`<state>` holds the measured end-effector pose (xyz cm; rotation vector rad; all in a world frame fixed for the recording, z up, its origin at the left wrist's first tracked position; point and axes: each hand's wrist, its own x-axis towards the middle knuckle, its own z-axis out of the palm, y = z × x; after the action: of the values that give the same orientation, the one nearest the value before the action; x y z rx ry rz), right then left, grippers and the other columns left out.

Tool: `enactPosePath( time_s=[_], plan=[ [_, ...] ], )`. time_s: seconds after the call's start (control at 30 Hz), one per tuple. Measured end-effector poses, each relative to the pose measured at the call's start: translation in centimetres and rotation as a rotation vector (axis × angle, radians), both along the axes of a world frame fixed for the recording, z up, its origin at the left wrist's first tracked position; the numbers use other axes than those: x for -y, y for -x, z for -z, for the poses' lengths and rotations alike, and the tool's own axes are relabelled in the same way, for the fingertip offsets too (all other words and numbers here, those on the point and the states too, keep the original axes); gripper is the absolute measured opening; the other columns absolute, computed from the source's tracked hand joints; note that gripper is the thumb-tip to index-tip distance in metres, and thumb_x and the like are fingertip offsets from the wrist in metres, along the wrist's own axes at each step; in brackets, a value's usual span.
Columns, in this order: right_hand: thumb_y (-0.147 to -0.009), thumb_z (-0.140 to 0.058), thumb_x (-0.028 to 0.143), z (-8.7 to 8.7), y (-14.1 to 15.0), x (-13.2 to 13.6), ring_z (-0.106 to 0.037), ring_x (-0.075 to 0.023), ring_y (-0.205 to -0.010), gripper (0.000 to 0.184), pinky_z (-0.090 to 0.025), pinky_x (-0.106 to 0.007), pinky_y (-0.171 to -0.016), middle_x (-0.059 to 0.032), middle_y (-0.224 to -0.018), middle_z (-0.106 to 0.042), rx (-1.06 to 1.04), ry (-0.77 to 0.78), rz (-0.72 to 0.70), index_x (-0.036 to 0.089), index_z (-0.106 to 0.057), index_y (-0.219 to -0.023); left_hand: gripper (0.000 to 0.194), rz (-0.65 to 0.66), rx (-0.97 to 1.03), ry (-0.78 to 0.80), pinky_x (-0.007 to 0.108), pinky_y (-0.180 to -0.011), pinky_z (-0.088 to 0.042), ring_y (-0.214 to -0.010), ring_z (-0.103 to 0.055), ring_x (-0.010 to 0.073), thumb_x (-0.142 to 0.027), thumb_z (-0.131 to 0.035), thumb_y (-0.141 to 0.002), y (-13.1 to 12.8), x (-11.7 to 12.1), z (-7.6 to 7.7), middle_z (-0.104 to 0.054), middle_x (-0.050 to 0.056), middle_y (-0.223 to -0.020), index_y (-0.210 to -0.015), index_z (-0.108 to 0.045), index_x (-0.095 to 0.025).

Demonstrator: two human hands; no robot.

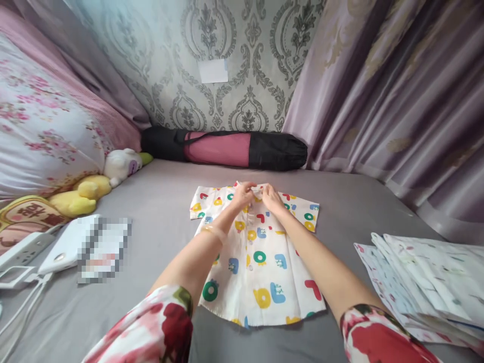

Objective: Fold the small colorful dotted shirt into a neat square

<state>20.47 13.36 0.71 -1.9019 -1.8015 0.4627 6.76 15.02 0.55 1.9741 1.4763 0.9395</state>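
Observation:
A small white short-sleeved shirt (260, 282) lies flat, front up, with colourful letter shapes printed all over it. Its collar end points away from me and its hem is nearest. At the collar, my left hand (244, 194) has its fingers bent and closed on the cloth; a pale bangle (214, 233) circles that wrist. Just to the right, my right hand (271, 197) pinches the other side of the neckline. The fingertips hide part of the collar, and small buttons run down the front below them.
Folded white printed cloths (427, 282) are stacked at the right. A black and pink rolled bag (219, 149) lies along the wall. On the left are plush toys (81, 194), a power strip (26, 249) with cables, a white case (71, 244) and a blurred-out item (106, 247).

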Motion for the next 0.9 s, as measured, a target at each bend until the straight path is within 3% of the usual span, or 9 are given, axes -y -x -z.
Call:
enactPosePath(
  time_s=[0.1,0.17,0.27,0.33,0.47,0.53,0.63,0.77,0.9],
  plan=[
    [-0.102,-0.027,0.037,1.0,1.8,0.4,-0.031,-0.0256,-0.142,0.056,-0.023,-0.035,-0.115,-0.0189,-0.152,-0.038,0.127,0.053,0.002,0.004,-0.04,-0.146,0.037,-0.334,-0.196,0.012,0.039,-0.105,-0.041,-0.12,-0.056,0.0274,-0.015,-0.048,-0.082,6.3,-0.5,-0.7,-0.065,0.012,-0.123,-0.112,-0.068,-0.018],
    [-0.102,-0.026,0.042,1.7,2.7,1.1,-0.02,-0.0283,-0.146,0.063,-0.015,-0.041,-0.118,-0.0182,-0.158,-0.027,0.237,0.085,0.014,0.001,-0.031,-0.15,0.034,-0.451,-0.312,0.119,0.047,-0.105,-0.038,-0.127,-0.049,0.0342,-0.024,-0.055,-0.081,10.5,-0.8,-1.2,-0.063,0.014,-0.128,-0.112,-0.068,-0.02],
    [-0.103,-0.02,0.045,2.4,3.5,1.8,-0.013,-0.0293,-0.148,0.068,-0.009,-0.044,-0.12,-0.0167,-0.161,-0.019,0.333,0.091,0.035,0.0,-0.025,-0.153,0.027,-0.466,-0.339,0.267,0.052,-0.101,-0.038,-0.124,-0.051,0.0399,-0.034,-0.061,-0.078,15.4,-0.8,-1.9,-0.069,0.015,-0.117,-0.099,-0.07,-0.019],
    [-0.102,-0.02,0.045,2.5,3.6,2.0,-0.015,-0.0288,-0.148,0.068,-0.01,-0.043,-0.119,-0.0162,-0.16,-0.021,0.363,0.069,0.047,0.0,-0.027,-0.153,0.027,-0.402,-0.285,0.317,0.045,-0.091,-0.046,-0.11,-0.061,0.0362,-0.041,-0.065,-0.075,17.4,-0.6,-2.2,-0.073,0.011,-0.101,-0.091,-0.07,-0.019],
    [-0.101,-0.023,0.044,2.6,3.5,2.1,-0.021,-0.0299,-0.146,0.067,-0.014,-0.044,-0.118,-0.0181,-0.158,-0.027,0.375,0.011,0.047,0.0,-0.032,-0.151,0.046,-0.152,0.069,0.537,0.031,-0.067,-0.05,-0.08,-0.067,0.0253,-0.054,-0.079,-0.057,19.0,0.0,-2.4,-0.072,0.006,-0.079,-0.081,-0.067,-0.017],
    [-0.101,-0.024,0.044,2.6,3.4,2.1,-0.023,-0.0308,-0.145,0.066,-0.015,-0.045,-0.118,-0.0194,-0.157,-0.029,0.372,-0.012,0.043,0.0,-0.033,-0.15,0.049,-0.065,0.218,0.637,0.03,-0.065,-0.049,-0.074,-0.066,0.0228,-0.051,-0.084,-0.049,19.4,0.2,-2.6,-0.071,0.005,-0.076,-0.079,-0.065,-0.017],
    [-0.101,-0.026,0.043,2.6,3.4,2.2,-0.023,-0.0312,-0.145,0.065,-0.015,-0.045,-0.117,-0.02,-0.156,-0.03,0.373,-0.023,0.045,0.0,-0.034,-0.149,0.049,-0.016,0.282,0.664,0.029,-0.066,-0.05,-0.074,-0.066,0.021,-0.044,-0.088,-0.044,20.3,0.3,-3.1,-0.07,0.004,-0.076,-0.079,-0.064,-0.018],
    [-0.1,-0.027,0.042,2.7,3.4,2.1,-0.023,-0.0314,-0.145,0.064,-0.016,-0.046,-0.117,-0.0199,-0.156,-0.03,0.362,-0.03,0.046,0.002,-0.035,-0.149,0.048,-0.061,0.221,0.574,0.026,-0.061,-0.045,-0.069,-0.062,0.0176,-0.04,-0.087,-0.044,21.2,0.3,-3.4,-0.064,-0.001,-0.068,-0.079,-0.061,-0.019],
    [-0.1,-0.027,0.043,2.9,3.5,2.0,-0.024,-0.0316,-0.144,0.065,-0.015,-0.046,-0.117,-0.0201,-0.156,-0.03,0.362,-0.027,0.054,0.001,-0.034,-0.149,0.035,-0.275,0.083,0.425,0.025,-0.061,-0.042,-0.07,-0.059,0.0177,-0.036,-0.079,-0.058,20.4,0.3,-2.5,-0.056,-0.003,-0.064,-0.08,-0.058,-0.019]
  ],
)
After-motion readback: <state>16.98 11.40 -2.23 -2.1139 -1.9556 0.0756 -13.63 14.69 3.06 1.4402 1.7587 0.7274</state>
